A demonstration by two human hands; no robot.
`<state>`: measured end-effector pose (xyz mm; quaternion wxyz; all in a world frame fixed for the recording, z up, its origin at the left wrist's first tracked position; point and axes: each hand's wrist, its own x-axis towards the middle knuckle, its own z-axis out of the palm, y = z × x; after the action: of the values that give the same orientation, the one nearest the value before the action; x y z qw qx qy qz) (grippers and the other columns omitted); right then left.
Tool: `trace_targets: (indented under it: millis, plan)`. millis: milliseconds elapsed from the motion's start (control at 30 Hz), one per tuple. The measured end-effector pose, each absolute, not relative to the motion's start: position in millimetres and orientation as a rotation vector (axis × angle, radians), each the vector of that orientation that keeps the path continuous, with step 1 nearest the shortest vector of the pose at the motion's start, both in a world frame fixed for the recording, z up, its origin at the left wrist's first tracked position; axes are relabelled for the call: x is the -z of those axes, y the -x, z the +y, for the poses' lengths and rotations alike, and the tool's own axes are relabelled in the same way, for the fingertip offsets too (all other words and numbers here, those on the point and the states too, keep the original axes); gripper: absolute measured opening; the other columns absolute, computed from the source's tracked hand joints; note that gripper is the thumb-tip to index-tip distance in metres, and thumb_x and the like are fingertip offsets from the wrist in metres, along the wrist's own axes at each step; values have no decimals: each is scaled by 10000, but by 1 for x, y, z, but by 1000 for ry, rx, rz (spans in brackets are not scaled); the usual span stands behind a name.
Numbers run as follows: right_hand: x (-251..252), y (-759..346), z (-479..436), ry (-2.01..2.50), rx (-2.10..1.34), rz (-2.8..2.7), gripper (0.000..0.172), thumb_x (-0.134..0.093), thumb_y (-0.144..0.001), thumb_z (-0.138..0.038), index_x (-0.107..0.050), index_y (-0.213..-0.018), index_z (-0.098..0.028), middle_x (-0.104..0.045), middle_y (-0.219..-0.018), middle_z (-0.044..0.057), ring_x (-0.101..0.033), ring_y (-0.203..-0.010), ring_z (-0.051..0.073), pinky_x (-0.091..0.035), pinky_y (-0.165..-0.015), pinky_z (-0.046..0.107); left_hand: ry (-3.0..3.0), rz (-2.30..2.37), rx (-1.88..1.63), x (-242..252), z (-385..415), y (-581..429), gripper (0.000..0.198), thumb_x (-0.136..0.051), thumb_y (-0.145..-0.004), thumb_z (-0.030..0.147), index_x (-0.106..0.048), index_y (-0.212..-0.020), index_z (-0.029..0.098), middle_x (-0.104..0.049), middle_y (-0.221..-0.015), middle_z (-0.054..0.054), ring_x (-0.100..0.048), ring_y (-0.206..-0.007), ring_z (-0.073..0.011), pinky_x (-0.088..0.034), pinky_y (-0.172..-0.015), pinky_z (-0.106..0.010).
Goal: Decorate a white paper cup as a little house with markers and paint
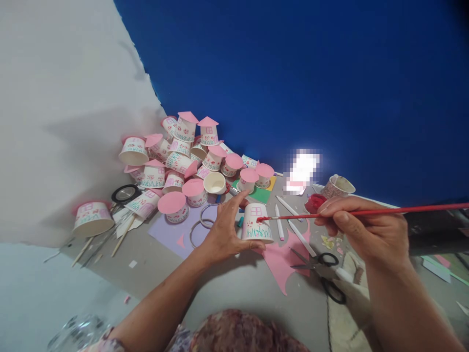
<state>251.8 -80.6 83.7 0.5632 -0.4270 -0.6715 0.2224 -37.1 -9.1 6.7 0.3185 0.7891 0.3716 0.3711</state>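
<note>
In the middle of the view, a white paper cup (255,234) bears a drawn pink window, red dabs and green grass strokes. My left hand (227,226) is closed around it, thumb at the bottom and a finger at the top. From the right, my right hand (357,227) pinches a thin red paintbrush (388,211). The brush tip touches the cup's side at a wet red spot. A small pot of red paint (315,203) sits just beyond my right fingers, partly hidden by them.
Several decorated cups with pink paper roofs (172,203) pile up at the back left. Black-handled scissors (326,274) lie on a pink paper scrap (280,264). White markers (280,222), a speckled cup (339,186) and a cloth (346,318) are on the right. A blue wall (293,73) stands behind.
</note>
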Motion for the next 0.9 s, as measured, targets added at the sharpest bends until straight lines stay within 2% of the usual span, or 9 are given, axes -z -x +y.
trace_targets:
  millis: [433,700,900]
  plan:
    - [-84,-254,-80,939,-523,-1562,131,-700,-1035,-249,-825,-1002,-233,-788,-833,47,-666,-618,155,-523,-488,289,-2035,1000,-1009,-10,-9,36,1253,-940,-619,713,-347,-1658,339,-644,-1424,-134,-641,-1260,-369,-455,-1139,-576]
    - [-83,-252,-79,944,-522,-1543,128,-713,-1030,-280,-826,-995,-232,-788,-809,45,-643,-576,144,-501,-458,287,-1929,1019,-1011,-11,-10,37,1232,-906,-614,771,-395,-1634,304,-651,-1398,-140,-623,-1253,-366,-470,-1125,-561]
    - [-87,-258,-80,949,-495,-1491,124,-720,-1025,-287,-831,-991,-244,-788,-822,52,-689,-660,177,-506,-475,302,-1952,961,-1059,-9,-8,37,1146,-888,-659,759,-425,-1610,318,-551,-1564,-148,-584,-1356,-369,-473,-1160,-538]
